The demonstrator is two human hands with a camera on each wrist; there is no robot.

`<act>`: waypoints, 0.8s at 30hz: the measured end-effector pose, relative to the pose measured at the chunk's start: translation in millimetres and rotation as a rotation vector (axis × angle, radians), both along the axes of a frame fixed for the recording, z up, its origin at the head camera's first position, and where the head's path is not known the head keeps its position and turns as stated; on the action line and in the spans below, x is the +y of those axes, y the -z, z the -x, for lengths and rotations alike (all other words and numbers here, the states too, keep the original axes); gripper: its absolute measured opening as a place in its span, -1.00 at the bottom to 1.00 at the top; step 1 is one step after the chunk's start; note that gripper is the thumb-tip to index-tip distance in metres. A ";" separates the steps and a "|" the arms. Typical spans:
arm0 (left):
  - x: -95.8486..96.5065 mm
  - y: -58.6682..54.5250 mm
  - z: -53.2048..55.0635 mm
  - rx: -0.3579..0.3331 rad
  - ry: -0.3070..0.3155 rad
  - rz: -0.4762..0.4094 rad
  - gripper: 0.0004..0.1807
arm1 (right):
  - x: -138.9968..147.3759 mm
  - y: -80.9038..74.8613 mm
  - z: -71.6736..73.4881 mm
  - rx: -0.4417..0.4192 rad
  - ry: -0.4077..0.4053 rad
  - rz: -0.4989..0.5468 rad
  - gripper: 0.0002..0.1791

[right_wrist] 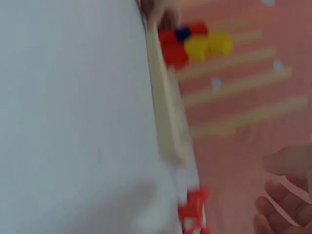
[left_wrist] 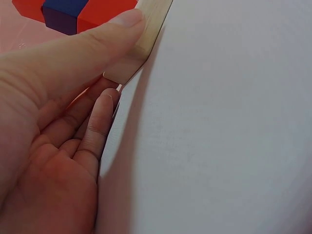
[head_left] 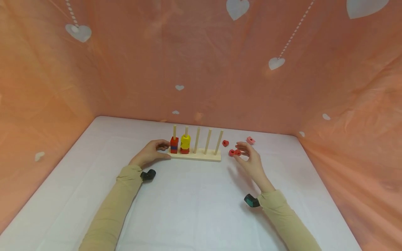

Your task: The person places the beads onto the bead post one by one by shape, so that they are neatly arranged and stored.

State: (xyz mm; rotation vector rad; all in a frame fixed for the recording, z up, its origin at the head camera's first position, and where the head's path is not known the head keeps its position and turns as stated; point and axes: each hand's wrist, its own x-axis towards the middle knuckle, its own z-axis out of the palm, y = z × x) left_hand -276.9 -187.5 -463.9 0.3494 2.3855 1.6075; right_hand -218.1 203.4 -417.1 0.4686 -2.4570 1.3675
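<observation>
A wooden peg stand (head_left: 196, 157) has several upright pegs. Red and blue blocks (head_left: 174, 145) are stacked on its leftmost peg. Yellow beads (head_left: 185, 141) sit above a red piece on the peg beside it; three pegs to the right are bare. My left hand (head_left: 151, 152) grips the stand's left end, the thumb (left_wrist: 129, 18) on the base and the other fingers beyond it. Over two red beads (head_left: 235, 152) on the table hovers my right hand (head_left: 250, 162), thumb and fingers spread. The blurred right wrist view shows a gap between that hand and the red beads (right_wrist: 194, 207).
Another red bead (head_left: 225, 143) lies just right of the stand. Farther right is a pinkish block (head_left: 250, 140) with a hole. A white cloth covers the table (head_left: 188, 209), and an orange curtain (head_left: 201, 69) with white hearts surrounds its back and sides.
</observation>
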 end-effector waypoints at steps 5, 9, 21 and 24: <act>-0.4 -2.1 -1.4 0.010 0.013 0.013 -0.39 | 23.3 9.2 11.7 -0.024 0.082 -0.121 -0.55; -0.6 -2.9 -0.5 0.006 0.017 0.016 -0.40 | 29.2 13.4 17.3 -0.107 0.069 -0.133 -0.56; -1.1 0.1 -1.0 0.002 0.012 0.003 -0.36 | 25.3 20.0 34.1 -0.278 0.070 -0.157 -0.52; -1.2 -0.2 -1.7 0.000 0.005 0.010 -0.35 | 23.5 21.4 36.7 -0.260 0.073 -0.180 -0.56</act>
